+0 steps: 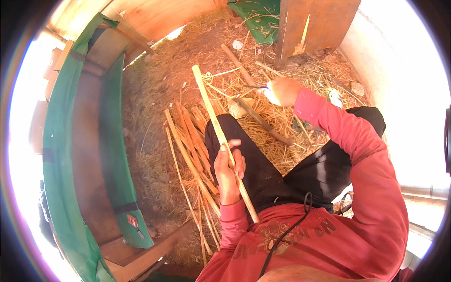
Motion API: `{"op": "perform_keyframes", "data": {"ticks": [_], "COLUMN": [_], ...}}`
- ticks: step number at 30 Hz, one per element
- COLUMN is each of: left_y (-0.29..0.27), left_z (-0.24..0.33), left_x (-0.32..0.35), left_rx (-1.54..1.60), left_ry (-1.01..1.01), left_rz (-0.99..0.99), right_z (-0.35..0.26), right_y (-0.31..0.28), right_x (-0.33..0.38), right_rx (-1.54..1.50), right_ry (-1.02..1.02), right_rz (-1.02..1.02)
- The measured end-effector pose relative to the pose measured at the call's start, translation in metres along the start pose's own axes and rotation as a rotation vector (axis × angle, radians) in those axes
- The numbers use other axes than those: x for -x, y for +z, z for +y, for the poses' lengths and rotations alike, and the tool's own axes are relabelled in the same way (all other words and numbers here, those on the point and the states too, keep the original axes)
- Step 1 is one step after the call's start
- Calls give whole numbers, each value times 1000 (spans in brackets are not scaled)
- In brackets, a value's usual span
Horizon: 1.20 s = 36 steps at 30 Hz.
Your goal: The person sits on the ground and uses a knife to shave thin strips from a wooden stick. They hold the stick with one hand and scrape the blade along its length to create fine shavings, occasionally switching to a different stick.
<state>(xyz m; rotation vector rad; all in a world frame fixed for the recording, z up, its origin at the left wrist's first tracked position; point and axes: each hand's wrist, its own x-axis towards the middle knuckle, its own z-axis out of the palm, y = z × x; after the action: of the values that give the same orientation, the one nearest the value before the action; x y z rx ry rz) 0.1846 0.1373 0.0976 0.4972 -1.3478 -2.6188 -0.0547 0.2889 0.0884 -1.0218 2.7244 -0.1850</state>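
Red sweatshirt [291, 235], cut off below; left hand [228, 170], gripping a pale stick [208, 101] slanted above the left thigh [256, 162]; right hand [283, 91], clasping a slim dark tool [256, 87], its handle mostly hidden.

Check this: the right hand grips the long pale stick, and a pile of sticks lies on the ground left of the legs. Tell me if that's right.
Not quite: the head view shows the left hand gripping the long pale stick. The pile of sticks does lie on the ground left of the legs.
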Motion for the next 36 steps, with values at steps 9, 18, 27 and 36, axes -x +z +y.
{"op": "perform_keyframes", "data": {"ticks": [9, 18, 27, 36], "left_y": [23, 24, 27, 51], "left_z": [-2, 6, 49, 48], "left_x": [-7, -6, -32, -14], "left_rx": [-39, 132, -57, -139], "left_ry": [8, -6, 220, 213], "left_rz": [4, -152, -164, -97], "right_z": [-41, -38, -37, -46], "right_y": [-36, -51, -55, -62], "right_x": [39, 46, 46, 60], "right_rx": [-157, -167, -242, -412], "right_ry": [-171, -183, -222, -360], "right_rz": [253, 295, 502, 620]}}
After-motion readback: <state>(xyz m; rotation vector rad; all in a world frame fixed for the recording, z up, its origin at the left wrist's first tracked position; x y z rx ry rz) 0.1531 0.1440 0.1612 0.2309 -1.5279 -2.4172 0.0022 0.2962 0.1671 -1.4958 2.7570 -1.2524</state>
